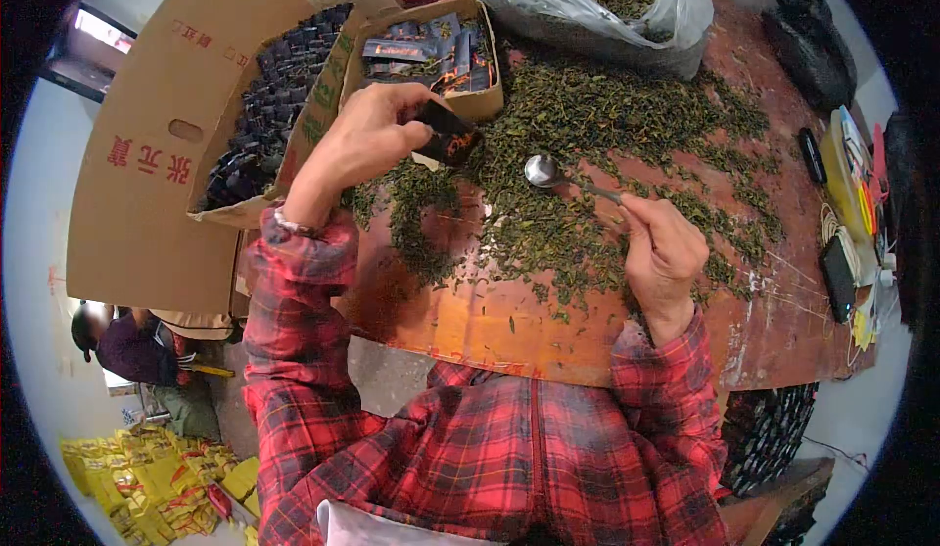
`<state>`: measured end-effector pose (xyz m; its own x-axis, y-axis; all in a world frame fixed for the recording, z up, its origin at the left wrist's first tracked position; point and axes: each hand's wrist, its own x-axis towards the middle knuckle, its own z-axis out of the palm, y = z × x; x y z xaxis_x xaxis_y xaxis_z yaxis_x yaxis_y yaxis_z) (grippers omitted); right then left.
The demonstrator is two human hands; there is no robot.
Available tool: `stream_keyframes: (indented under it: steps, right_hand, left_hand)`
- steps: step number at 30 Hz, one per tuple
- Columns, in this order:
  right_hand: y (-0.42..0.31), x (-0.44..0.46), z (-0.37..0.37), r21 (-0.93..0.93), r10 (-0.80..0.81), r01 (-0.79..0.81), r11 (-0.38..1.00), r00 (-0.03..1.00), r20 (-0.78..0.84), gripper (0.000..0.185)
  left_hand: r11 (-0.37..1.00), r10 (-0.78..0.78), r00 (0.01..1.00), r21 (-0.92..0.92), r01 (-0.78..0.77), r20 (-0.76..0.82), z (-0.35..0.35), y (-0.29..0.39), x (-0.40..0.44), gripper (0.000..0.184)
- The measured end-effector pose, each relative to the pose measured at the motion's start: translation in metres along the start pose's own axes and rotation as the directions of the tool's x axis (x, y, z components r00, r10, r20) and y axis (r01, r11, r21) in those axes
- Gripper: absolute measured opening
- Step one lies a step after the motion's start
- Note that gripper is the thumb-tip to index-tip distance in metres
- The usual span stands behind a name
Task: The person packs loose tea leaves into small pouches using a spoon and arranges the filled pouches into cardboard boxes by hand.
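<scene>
My left hand (377,140) pinches a small black packet (448,138) with orange print, held over the near side of a small cardboard box. In my right hand (666,257) is a metal spoon (543,171), gripped by its handle, its bowl just above the loose dried tea leaves (529,228). The bowl looks bare and shiny. The leaves lie spread across the red-brown wooden table (470,326). Flat dark packets (411,48) and some leaves fill the small box (485,103) beyond my left hand. Whether the held packet contains anything is hidden.
A large carton (147,135) full of upright dark packets (284,95) stands at left. At the back sits a clear plastic bag (676,17) of tea leaves. A black bag (811,37) and stationery (852,174) line the right edge. Yellow packages (147,477) and another person (137,345) are at lower left.
</scene>
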<state>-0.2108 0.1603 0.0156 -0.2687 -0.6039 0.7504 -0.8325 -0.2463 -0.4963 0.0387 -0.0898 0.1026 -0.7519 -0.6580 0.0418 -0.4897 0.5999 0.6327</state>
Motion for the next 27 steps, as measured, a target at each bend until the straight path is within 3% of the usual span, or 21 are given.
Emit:
stream_keyframes:
  steps: [5,10,13,16,19,22,25,27]
  right_hand:
    - [-0.001,0.002,0.001,0.002,-0.014,0.014,1.000,1.000,-0.011,0.021]
    - [0.002,-0.001,0.001,0.014,-0.018,0.018,1.000,1.000,-0.008,0.013]
    - [0.004,-0.001,0.002,0.008,-0.023,0.023,1.000,1.000,-0.009,0.013]
    - [0.002,-0.001,0.002,0.012,-0.016,0.016,1.000,1.000,-0.004,0.013]
    - [0.001,-0.001,0.002,0.023,-0.002,0.002,1.000,1.000,0.002,0.014]
    - [0.002,-0.001,0.003,0.021,-0.013,0.013,1.000,1.000,-0.008,0.014]
    - [-0.001,0.001,0.001,0.005,-0.014,0.013,1.000,1.000,0.009,0.018]
    - [-0.001,0.001,0.000,-0.005,-0.012,0.012,1.000,1.000,0.019,0.020]
  left_hand:
    - [0.990,-0.017,0.993,-0.139,0.001,-0.115,0.028,-0.013,0.013,0.036]
    - [0.965,-0.142,0.976,-0.242,0.099,-0.166,0.048,0.013,0.006,0.034]
    - [0.955,0.021,0.923,-0.265,-0.132,-0.384,0.068,0.008,0.012,0.030]
    - [0.931,0.069,0.848,-0.271,-0.244,-0.526,0.082,0.006,0.016,0.023]
    - [0.909,0.104,0.774,-0.257,-0.329,-0.624,0.087,0.005,0.019,0.017]
    - [0.929,0.115,0.745,-0.195,-0.315,-0.657,0.089,0.002,0.022,0.017]
    - [0.910,0.171,0.706,-0.165,-0.381,-0.688,0.099,-0.007,0.025,0.032]
    - [0.879,0.132,0.748,-0.271,-0.392,-0.651,0.109,-0.011,0.025,0.043]
